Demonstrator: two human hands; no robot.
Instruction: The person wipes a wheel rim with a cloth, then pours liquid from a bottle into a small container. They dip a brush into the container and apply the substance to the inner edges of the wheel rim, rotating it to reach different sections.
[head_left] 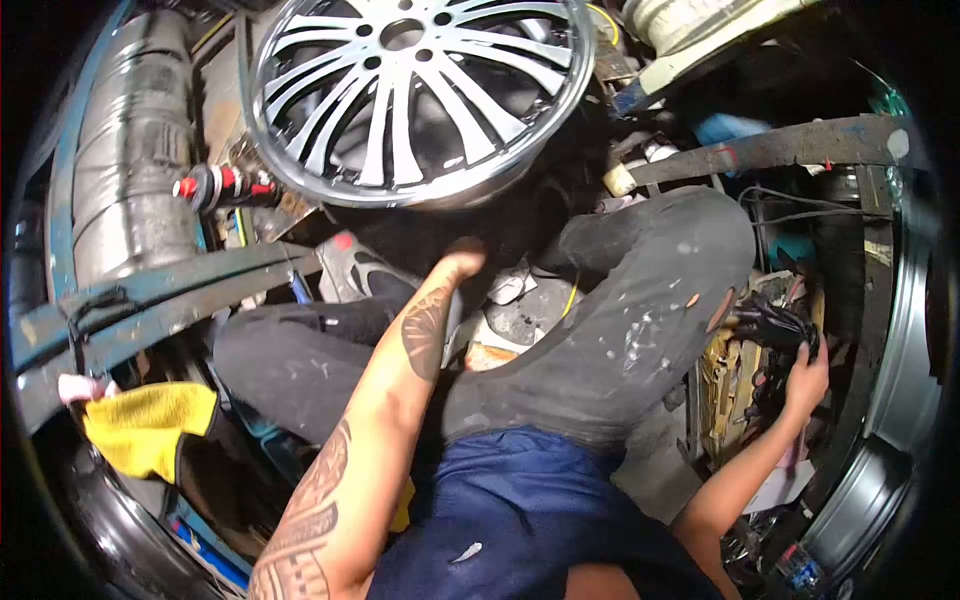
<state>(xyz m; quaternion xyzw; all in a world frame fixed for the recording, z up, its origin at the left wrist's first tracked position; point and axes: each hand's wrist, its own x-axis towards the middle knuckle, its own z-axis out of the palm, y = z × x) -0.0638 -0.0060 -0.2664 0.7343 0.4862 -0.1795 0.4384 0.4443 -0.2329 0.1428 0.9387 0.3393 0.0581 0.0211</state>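
Observation:
A multi-spoke alloy wheel rim (400, 160), with bright silver spoke faces and dark gaps, lies face up in front of me. My left hand (468, 258) reaches toward the dark space below its near edge; shadow hides the fingers. At the right, my right hand (808, 378) has its fingers curled against a dark object (785, 325) among the clutter on a low shelf. I cannot make out what kind of thing that is.
A large ribbed metal cylinder (135, 150) stands at the left. Below it, a yellow cloth (150, 428) hangs near a blue metal frame (170, 300). A red-and-black tool (225, 187) lies beside the rim. Another wheel (680, 20) sits at the top right, above a worn beam (780, 150).

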